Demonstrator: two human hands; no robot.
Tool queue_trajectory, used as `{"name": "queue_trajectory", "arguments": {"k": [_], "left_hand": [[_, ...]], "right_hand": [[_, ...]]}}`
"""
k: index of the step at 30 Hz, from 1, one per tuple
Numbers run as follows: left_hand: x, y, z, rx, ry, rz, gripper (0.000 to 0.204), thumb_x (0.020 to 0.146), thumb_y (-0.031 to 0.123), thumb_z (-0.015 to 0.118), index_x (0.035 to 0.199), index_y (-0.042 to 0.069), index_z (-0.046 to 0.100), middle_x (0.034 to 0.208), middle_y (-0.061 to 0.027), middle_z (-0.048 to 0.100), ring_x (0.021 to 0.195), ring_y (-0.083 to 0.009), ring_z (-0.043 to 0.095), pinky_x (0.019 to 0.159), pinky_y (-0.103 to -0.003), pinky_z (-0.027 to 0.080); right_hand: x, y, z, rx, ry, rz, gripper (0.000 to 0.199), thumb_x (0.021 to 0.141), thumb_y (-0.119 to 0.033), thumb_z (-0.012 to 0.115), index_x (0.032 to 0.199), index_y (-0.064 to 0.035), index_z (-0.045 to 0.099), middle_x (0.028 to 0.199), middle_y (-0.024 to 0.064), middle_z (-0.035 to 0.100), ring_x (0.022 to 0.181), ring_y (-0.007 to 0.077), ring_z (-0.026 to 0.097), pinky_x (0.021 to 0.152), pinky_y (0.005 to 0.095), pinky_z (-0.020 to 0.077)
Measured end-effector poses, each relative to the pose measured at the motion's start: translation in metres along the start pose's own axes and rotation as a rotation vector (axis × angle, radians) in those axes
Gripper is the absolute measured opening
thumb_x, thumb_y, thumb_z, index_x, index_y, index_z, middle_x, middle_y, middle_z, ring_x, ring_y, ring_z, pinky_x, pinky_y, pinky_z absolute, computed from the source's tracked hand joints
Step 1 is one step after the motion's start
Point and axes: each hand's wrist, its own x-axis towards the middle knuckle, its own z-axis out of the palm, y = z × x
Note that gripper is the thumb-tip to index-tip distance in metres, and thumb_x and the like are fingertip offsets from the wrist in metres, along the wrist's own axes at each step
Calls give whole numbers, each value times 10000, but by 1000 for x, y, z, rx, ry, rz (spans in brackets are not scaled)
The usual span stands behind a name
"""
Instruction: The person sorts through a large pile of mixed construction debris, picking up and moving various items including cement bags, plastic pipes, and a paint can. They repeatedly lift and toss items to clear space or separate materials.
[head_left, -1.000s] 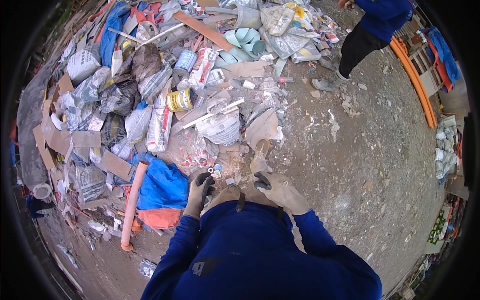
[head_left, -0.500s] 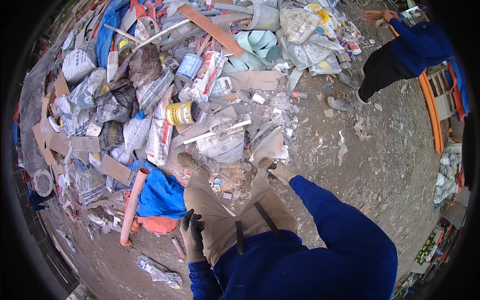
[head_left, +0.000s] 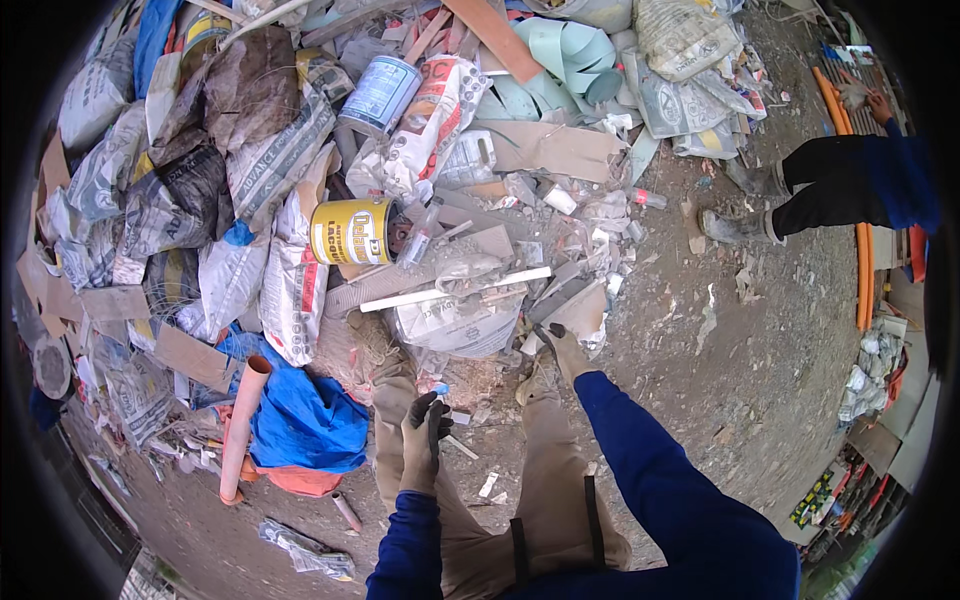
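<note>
I stand at the edge of a rubble heap in tan trousers and blue sleeves, with grey work gloves on both hands. My left hand rests against my left thigh, fingers loosely apart and holding nothing. My right hand reaches forward to the lower edge of a tan cardboard scrap beside a crumpled white sack. Its fingertips touch the debris, but any grip is hidden. A long white strip lies across the sack. A yellow tin lies on its side farther left.
The heap holds several sacks, cardboard pieces, a grey-blue tin and curled pale sheets. A blue tarp and an orange pipe lie to my left. Another person bends at the right by orange pipes. Bare dirt lies between us.
I have stepped closer to the heap. My right hand moved forward to the cardboard scrap, and my left hand dropped back to my thigh. The other person shifted to the right.
</note>
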Motion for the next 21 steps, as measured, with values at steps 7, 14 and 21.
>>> {"name": "queue_trajectory", "arguments": {"k": [7,14,21], "left_hand": [[90,-25,-22,-6,98,-291,354,1002,192,692,1315,43,622,1013,-49,720,761,-99,646,663,-242,513],[103,-13,-19,33,-99,-101,427,1003,196,694,1367,8,574,1068,-73,702,876,-133,666,735,-264,532],[112,0,-23,-41,-65,-77,462,1001,273,697,1381,35,583,1073,-55,714,835,-130,672,730,-273,525]], "right_hand": [[133,-22,57,465,29,142,323,939,-345,740,1152,-110,678,956,10,651,751,127,586,641,281,449],[185,-28,80,848,63,109,318,941,-288,718,1215,-133,668,1084,47,682,930,188,654,852,323,546],[185,-99,97,1087,-54,29,371,924,-274,725,1217,-91,590,1013,115,612,856,303,642,860,498,564]]}}
